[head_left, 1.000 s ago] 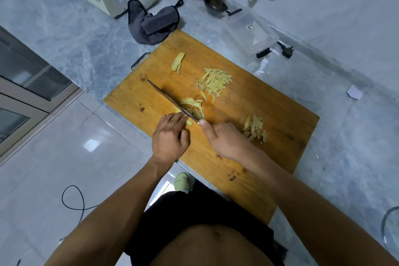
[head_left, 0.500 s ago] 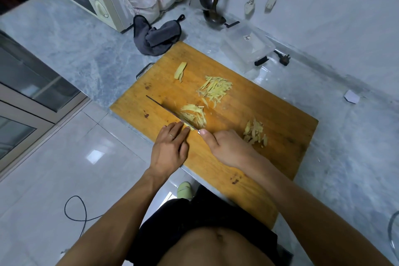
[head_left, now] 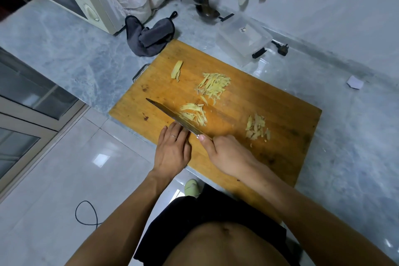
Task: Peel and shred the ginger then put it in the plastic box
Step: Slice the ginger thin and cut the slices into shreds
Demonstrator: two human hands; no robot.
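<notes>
A wooden cutting board (head_left: 280, 110) lies on the marble counter. My right hand (head_left: 226, 153) grips the handle of a knife (head_left: 172, 114), whose blade stands on the board pointing away to the left. My left hand (head_left: 172, 151) rests beside the blade with straight fingers, their tips against it. Fresh ginger shreds (head_left: 194, 113) lie on the far side of the blade. A bigger pile of shreds (head_left: 213, 87) sits beyond them. A ginger slice (head_left: 177, 68) lies at the board's far left and ginger peels (head_left: 258, 127) at the right. The clear plastic box (head_left: 244, 39) stands behind the board.
A dark cloth (head_left: 151, 36) lies at the board's far left corner, near a microwave (head_left: 82, 0). Ladles (head_left: 205, 6) hang at the back wall. A black plug (head_left: 282, 49) lies by the box and a paper scrap (head_left: 355, 82) to the right. The floor drops off to the left.
The view has tilted upward. The knife and both hands have edged slightly toward the board's near edge, and cut strips lie on the blade's far side.
</notes>
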